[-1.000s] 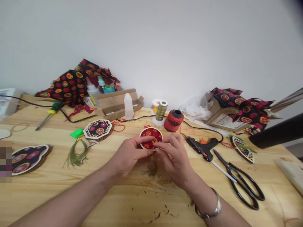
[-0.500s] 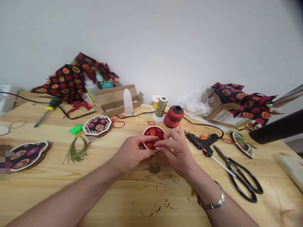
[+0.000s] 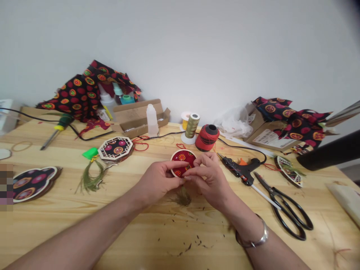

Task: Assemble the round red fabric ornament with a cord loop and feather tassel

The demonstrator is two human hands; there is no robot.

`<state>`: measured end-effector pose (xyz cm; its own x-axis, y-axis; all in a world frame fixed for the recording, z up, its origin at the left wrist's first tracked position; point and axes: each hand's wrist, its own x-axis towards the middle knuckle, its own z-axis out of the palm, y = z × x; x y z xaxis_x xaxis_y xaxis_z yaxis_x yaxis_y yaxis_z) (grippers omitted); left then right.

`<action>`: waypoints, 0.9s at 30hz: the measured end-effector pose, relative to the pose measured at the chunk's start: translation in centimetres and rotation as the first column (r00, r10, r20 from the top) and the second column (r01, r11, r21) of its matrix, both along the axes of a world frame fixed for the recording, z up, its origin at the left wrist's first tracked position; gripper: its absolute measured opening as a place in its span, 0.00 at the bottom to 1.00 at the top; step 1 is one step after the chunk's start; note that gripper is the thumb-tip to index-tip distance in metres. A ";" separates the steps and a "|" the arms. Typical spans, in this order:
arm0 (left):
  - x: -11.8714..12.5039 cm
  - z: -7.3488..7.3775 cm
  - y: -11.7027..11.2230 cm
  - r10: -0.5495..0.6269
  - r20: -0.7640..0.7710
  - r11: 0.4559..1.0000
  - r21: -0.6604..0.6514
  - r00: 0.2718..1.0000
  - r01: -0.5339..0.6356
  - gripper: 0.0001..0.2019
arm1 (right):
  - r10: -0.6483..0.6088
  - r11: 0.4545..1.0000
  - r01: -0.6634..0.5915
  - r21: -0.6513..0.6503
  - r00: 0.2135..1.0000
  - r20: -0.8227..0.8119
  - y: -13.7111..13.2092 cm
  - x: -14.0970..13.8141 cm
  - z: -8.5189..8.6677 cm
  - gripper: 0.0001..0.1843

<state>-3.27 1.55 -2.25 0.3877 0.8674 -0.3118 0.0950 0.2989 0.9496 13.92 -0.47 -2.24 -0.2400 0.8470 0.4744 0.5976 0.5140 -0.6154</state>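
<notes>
My left hand (image 3: 159,181) grips the lower left rim of a small round ornament (image 3: 182,160) covered in red patterned fabric. The fingers of my right hand (image 3: 206,178) pinch its lower edge, where an olive tassel (image 3: 182,197) hangs down onto the wooden table (image 3: 112,221). Both hands meet at the middle of the table, fingers curled. A silver bracelet (image 3: 254,240) sits on my right wrist.
A black glue gun (image 3: 242,169) and black scissors (image 3: 287,212) lie to the right. Behind stand a red thread spool (image 3: 207,137), an olive spool (image 3: 192,126), a white bottle (image 3: 151,119) and a cardboard box (image 3: 137,118). Left lie an octagonal ornament (image 3: 116,148), a green tassel (image 3: 90,176) and a screwdriver (image 3: 56,130).
The hands and the round ornament have shifted slightly up and right in view; the grip on the ornament is the same.
</notes>
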 end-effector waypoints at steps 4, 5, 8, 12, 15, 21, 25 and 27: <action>0.0 0.1 0.0 -0.002 -0.011 1.000 0.008 1.000 0.002 0.24 | -0.003 1.000 0.003 -0.016 1.000 0.017 -0.1 0.0 0.1 0.07; 0.0 0.1 0.0 -0.004 -0.013 1.000 0.009 1.000 0.004 0.25 | -0.001 1.000 0.002 -0.018 1.000 0.020 -0.1 0.0 0.1 0.07; 0.0 0.2 -0.1 -0.012 -0.013 1.000 0.014 1.000 0.012 0.25 | 0.009 0.999 -0.008 -0.033 1.000 0.025 -0.1 -0.1 0.2 0.07; 0.0 0.2 -0.1 -0.012 -0.015 1.000 0.011 1.000 0.012 0.25 | 0.011 0.998 -0.009 -0.065 0.999 0.034 -0.1 -0.1 0.3 0.07; 0.0 0.1 -0.1 -0.012 -0.007 1.000 -0.002 1.000 0.012 0.25 | 0.007 0.996 -0.003 -0.088 0.999 0.041 -0.1 -0.2 0.3 0.07; 0.1 0.3 -0.1 -0.015 0.033 0.999 -0.036 0.999 0.016 0.26 | 0.005 0.998 -0.002 -0.060 0.998 0.064 -0.2 -0.4 0.3 0.07; 0.2 0.4 -0.1 -0.005 0.058 0.999 -0.048 0.998 0.007 0.26 | -0.003 1.000 0.001 0.019 0.993 0.116 -0.3 -0.5 0.5 0.08; 0.2 0.4 -0.1 0.010 0.066 0.999 -0.048 0.998 -0.006 0.25 | -0.005 0.996 -0.008 0.086 0.990 0.144 -0.3 -0.6 0.6 0.10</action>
<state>-3.04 1.40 -1.82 0.4018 0.8555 -0.3265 0.0300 0.3441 0.9385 13.34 -0.80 -1.62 -0.3122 0.8041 0.5059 0.6762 0.5621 -0.4762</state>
